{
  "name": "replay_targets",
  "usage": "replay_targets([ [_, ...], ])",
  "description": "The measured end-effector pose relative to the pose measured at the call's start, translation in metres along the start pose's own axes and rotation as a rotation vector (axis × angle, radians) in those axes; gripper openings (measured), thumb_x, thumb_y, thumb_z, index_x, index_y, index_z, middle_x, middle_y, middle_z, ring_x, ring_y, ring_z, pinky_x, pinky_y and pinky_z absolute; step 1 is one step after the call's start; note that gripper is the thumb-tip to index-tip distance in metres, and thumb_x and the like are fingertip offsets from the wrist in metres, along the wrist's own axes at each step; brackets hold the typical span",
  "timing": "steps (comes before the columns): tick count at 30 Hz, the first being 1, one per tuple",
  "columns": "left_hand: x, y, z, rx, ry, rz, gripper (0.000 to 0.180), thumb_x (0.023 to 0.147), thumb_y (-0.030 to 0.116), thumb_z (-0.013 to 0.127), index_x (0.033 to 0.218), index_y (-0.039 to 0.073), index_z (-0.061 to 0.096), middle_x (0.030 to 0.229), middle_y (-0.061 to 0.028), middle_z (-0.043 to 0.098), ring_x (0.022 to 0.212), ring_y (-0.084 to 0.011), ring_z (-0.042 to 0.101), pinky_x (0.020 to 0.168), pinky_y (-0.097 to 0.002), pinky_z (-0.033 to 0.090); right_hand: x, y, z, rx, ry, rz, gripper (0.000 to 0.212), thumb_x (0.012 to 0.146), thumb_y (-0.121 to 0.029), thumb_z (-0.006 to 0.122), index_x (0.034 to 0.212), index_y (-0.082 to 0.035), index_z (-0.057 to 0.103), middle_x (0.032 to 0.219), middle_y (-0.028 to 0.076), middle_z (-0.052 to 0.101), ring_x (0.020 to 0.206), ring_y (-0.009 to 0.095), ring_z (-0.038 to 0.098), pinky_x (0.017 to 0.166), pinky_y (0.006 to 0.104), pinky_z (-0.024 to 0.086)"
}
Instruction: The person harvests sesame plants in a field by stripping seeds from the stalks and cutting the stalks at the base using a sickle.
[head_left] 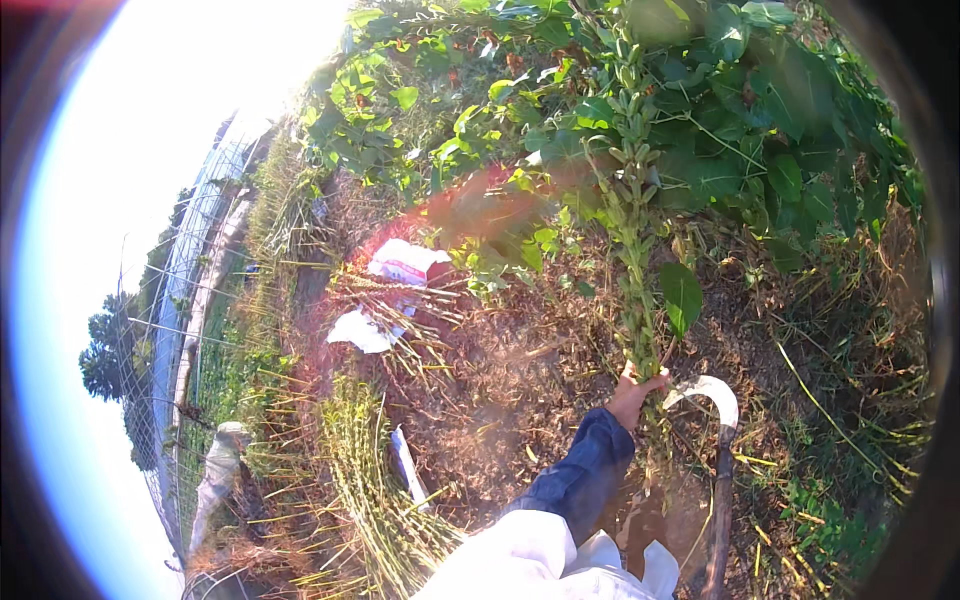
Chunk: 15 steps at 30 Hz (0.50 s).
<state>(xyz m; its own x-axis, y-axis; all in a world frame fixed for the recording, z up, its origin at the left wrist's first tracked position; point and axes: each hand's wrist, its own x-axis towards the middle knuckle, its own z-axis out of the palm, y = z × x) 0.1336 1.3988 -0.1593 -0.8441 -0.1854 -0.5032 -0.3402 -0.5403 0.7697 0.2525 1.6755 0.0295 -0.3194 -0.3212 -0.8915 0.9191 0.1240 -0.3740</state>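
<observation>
My left hand (630, 396), in a dark blue sleeve, is closed around the lower part of a standing sesame stalk (632, 220) thick with green pods. Just to its right is a sickle (722, 400). The curved pale blade arches toward the stalk below my grip, its tip close to it; whether they touch I cannot tell. From the blade the dark handle (719, 500) runs down to the lower edge. My right hand does not show.
A bundle of cut stalks (370, 490) lies at lower left. Farther up, more stalks rest by a white and pink sack (405, 262). Broad-leaved vines (780, 130) crowd the far right. A wire fence (190, 290) runs along the left, and stubble pokes up at right.
</observation>
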Motion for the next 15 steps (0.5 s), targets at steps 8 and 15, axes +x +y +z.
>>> replay_targets([
  [8,-0.027,0.02,0.009,0.049,-0.103,0.093,0.019,0.083,0.016,0.071,0.094,0.002,0.065,0.082,-0.0025,0.064,0.064,-0.0108,0.055,0.062,-0.0264,0.046,0.007,0.021,0.039,-0.032,0.041,-0.048,0.031,0.083,-0.004,0.054,0.113,-0.004,0.046,0.067,0.002,0.048,0.049,0.011,0.047,0.043,0.025,0.04],
  [15,-0.065,0.065,0.041,0.184,-0.13,0.028,0.024,0.082,0.028,0.071,0.09,0.006,0.065,0.076,0.0009,0.058,0.067,-0.0093,0.049,0.064,-0.0266,0.041,-0.043,0.095,0.012,0.341,0.195,-0.171,0.023,0.084,-0.006,0.052,0.107,-0.006,0.047,0.062,0.002,0.046,0.043,0.012,0.045,0.038,0.0246,0.038],
])
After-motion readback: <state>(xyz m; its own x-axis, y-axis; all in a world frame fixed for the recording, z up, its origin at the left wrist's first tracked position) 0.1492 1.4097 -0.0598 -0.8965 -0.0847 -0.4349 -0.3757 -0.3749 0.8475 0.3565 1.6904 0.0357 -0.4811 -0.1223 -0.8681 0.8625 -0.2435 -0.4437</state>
